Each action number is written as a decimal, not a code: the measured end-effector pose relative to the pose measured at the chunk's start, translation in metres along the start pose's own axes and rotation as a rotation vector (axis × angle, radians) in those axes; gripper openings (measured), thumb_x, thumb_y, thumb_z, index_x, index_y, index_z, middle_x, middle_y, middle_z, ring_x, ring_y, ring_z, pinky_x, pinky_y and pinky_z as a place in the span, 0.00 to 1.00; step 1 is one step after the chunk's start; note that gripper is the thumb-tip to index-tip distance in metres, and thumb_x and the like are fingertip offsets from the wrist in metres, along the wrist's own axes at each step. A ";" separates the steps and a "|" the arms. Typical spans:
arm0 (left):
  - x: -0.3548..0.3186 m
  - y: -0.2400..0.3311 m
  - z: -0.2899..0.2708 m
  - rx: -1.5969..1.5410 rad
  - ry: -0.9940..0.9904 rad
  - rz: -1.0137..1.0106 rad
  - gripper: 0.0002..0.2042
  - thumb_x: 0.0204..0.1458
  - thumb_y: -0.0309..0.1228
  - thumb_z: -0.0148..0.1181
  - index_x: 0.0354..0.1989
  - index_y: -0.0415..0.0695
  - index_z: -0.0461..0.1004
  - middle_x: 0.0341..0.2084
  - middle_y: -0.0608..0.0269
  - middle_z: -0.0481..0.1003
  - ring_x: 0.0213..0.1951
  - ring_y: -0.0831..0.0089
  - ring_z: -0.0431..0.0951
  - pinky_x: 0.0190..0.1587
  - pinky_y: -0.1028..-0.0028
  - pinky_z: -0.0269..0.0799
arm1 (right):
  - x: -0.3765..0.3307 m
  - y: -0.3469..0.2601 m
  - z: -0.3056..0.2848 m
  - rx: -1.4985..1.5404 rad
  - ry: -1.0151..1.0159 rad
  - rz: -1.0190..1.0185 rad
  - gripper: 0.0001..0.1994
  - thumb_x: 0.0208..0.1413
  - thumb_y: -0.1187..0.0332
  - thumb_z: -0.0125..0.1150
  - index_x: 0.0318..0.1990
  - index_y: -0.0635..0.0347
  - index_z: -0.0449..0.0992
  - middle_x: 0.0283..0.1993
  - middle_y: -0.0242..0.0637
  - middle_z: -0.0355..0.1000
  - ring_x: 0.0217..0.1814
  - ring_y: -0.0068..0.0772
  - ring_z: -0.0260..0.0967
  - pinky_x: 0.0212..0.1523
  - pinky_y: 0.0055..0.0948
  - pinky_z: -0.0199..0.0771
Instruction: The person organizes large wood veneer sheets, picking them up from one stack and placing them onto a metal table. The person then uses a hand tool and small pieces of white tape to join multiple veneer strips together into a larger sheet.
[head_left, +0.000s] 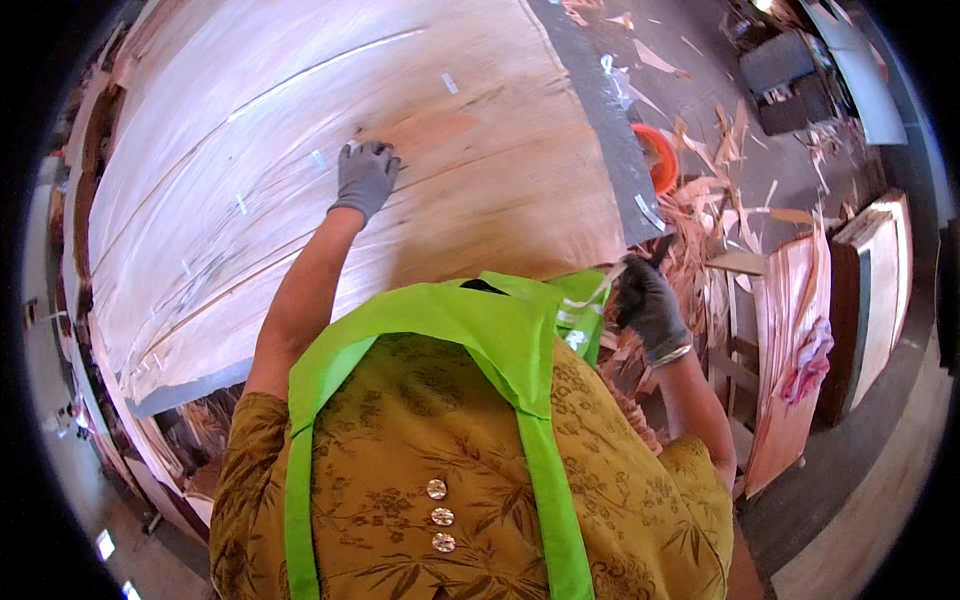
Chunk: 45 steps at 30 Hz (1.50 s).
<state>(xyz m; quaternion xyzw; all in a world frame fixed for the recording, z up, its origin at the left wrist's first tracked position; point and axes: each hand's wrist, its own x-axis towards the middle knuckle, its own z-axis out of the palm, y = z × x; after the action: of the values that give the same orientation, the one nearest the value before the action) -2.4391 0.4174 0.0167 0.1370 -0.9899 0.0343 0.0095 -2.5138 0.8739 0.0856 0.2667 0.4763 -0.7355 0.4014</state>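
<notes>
My left hand [368, 180], in a grey glove, rests on a broad sheet of pale wood veneer [480, 150]. Its fingers are bent and close together, and a tiny whitish bit shows at the fingertips, too small to name. Short strips of whitish tape [450, 83] stick to the veneer here and there, some along its long seams. By the table's right edge, beside my bright green apron [430, 305], my right hand [652, 312] is curled in a darker grey glove. A dark tip pokes up above it; what the fingers hold is hidden.
The dark table edge [590, 90] runs along the veneer's right side. An orange-red bucket [655, 160] stands beyond it, among veneer scraps [715, 200] on the floor. Upright wood sheets [785, 370], one with a pink cloth [812, 360], stand at right.
</notes>
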 end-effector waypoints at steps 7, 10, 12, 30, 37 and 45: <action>0.000 -0.006 0.002 0.004 0.045 0.037 0.13 0.52 0.39 0.50 0.40 0.48 0.75 0.40 0.59 0.72 0.45 0.61 0.70 0.51 0.57 0.59 | 0.018 -0.053 0.076 -0.089 -0.212 -0.285 0.05 0.59 0.65 0.52 0.39 0.54 0.69 0.16 0.20 0.50 0.14 0.15 0.47 0.12 0.18 0.46; 0.004 -0.005 -0.004 -0.041 0.033 0.060 0.12 0.50 0.38 0.52 0.38 0.46 0.75 0.37 0.58 0.72 0.44 0.61 0.70 0.48 0.60 0.61 | 0.031 -0.059 0.094 -0.399 -0.249 -0.462 0.05 0.60 0.68 0.50 0.41 0.56 0.70 0.19 0.24 0.60 0.15 0.13 0.51 0.12 0.16 0.49; 0.003 -0.005 -0.008 -0.056 0.063 0.077 0.11 0.47 0.36 0.54 0.36 0.44 0.74 0.36 0.57 0.72 0.42 0.60 0.71 0.44 0.63 0.64 | 0.038 -0.055 0.113 -0.545 -0.263 -0.591 0.05 0.58 0.71 0.52 0.40 0.58 0.70 0.22 0.28 0.67 0.16 0.13 0.55 0.14 0.14 0.52; 0.069 0.043 0.025 -0.191 0.098 0.309 0.16 0.49 0.27 0.47 0.48 0.48 0.70 0.43 0.61 0.71 0.38 0.62 0.74 0.37 0.65 0.73 | 0.205 0.016 0.214 -0.376 -0.170 -0.166 0.08 0.52 0.63 0.60 0.37 0.54 0.75 0.15 0.23 0.59 0.10 0.19 0.52 0.10 0.22 0.52; 0.083 0.042 0.007 -0.186 0.116 0.535 0.20 0.53 0.28 0.45 0.56 0.52 0.64 0.43 0.61 0.71 0.40 0.61 0.74 0.40 0.64 0.71 | 0.222 0.030 0.204 -0.410 -0.096 -0.070 0.07 0.53 0.63 0.58 0.28 0.54 0.72 0.15 0.24 0.61 0.08 0.19 0.53 0.08 0.22 0.52; 0.080 0.043 0.022 -0.091 0.102 0.546 0.20 0.53 0.32 0.46 0.54 0.65 0.65 0.55 0.64 0.64 0.46 0.61 0.71 0.40 0.62 0.69 | 0.193 0.059 0.195 -0.429 -0.080 -0.065 0.09 0.52 0.63 0.57 0.24 0.57 0.72 0.15 0.28 0.63 0.10 0.21 0.55 0.11 0.23 0.53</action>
<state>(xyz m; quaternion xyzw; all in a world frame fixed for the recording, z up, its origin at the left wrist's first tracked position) -2.5281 0.4350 -0.0059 -0.1374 -0.9889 -0.0018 0.0560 -2.5692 0.6168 -0.0139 0.1305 0.6139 -0.6398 0.4435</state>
